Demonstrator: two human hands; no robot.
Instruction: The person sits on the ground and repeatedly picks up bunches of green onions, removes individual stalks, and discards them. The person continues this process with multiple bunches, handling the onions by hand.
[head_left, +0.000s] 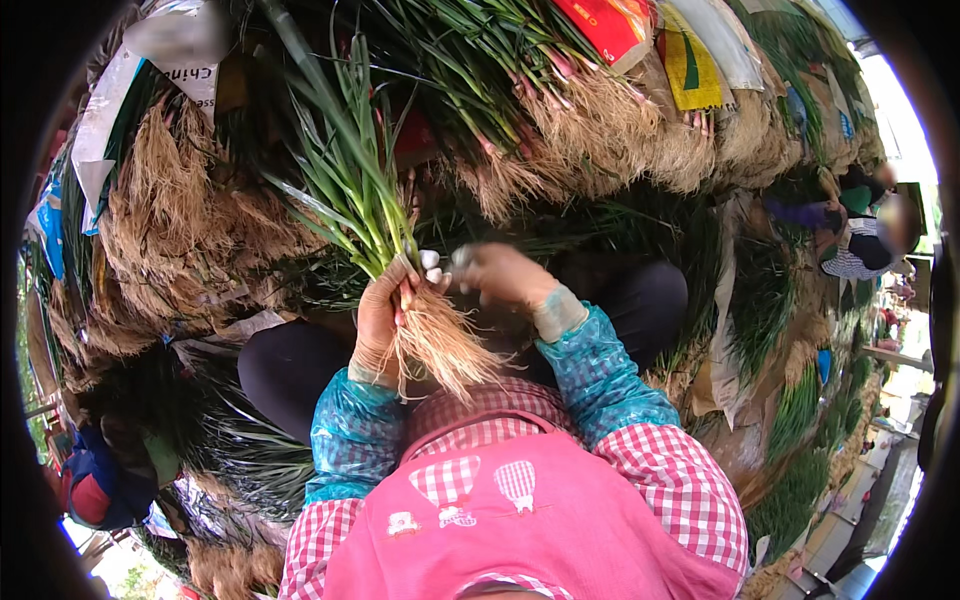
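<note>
My left hand (384, 319) is closed around a bunch of green garlic plants (375, 202), near where the stems meet the roots. The long green leaves point up and left, and the pale tan roots (450, 345) hang toward my lap. White tips, perhaps finger covers, show on its fingers beside the stems. My right hand (504, 276) is just right of the bunch, blurred, with its fingers bent toward the stems; whether it holds anything cannot be told. Thin gloves and blue plastic sleeve covers appear on both arms.
Heaped plants with thick roots (585, 120) lie across the top, among red, yellow and white packaging sacks (694, 60). More rooted bundles (172, 180) stand at the left. Loose green leaves (255, 420) lie by my knee. People (862, 240) sit at the right, another person (105, 480) at lower left.
</note>
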